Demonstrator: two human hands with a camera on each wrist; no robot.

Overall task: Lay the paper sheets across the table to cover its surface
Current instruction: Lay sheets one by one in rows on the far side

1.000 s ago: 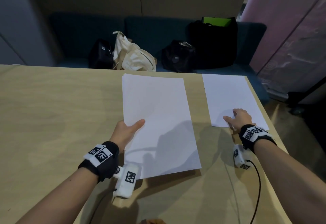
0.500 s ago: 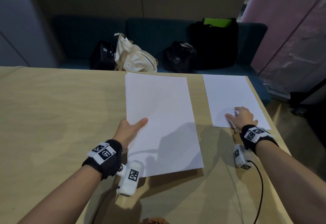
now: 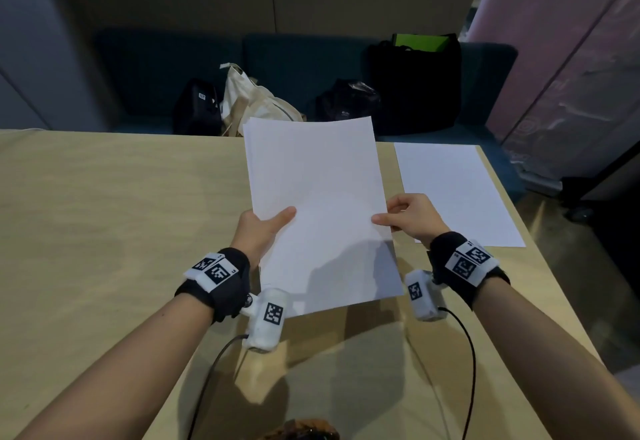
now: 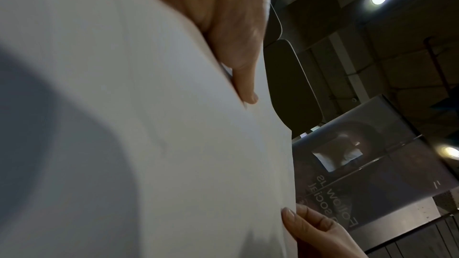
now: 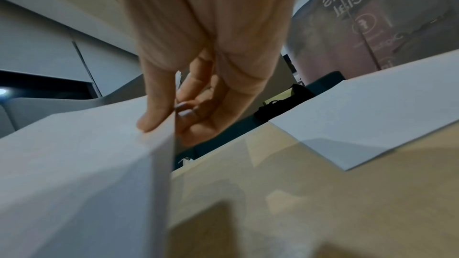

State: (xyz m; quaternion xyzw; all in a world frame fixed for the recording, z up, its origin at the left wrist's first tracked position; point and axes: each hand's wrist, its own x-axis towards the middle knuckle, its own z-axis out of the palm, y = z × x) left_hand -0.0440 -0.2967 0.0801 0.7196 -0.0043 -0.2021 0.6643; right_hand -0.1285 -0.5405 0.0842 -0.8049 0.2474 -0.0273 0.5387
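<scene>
Stack of paper held up between my two hands, one sheet already down.

My left hand [image 3: 258, 232] grips the left edge of the paper stack [image 3: 318, 204], thumb on top and fingers hidden beneath; my right hand [image 3: 412, 218] pinches its right edge, thumb on top and fingertips [image 5: 186, 112] curled under. The stack hangs clear of the bench [image 3: 104, 232], and a single sheet [image 3: 453, 194] lies flat just beyond my right hand. I judge the paper light, floppy and slick, so sheets may cling or slide; best to peel the top one at the edge where my thumb rests.
</scene>
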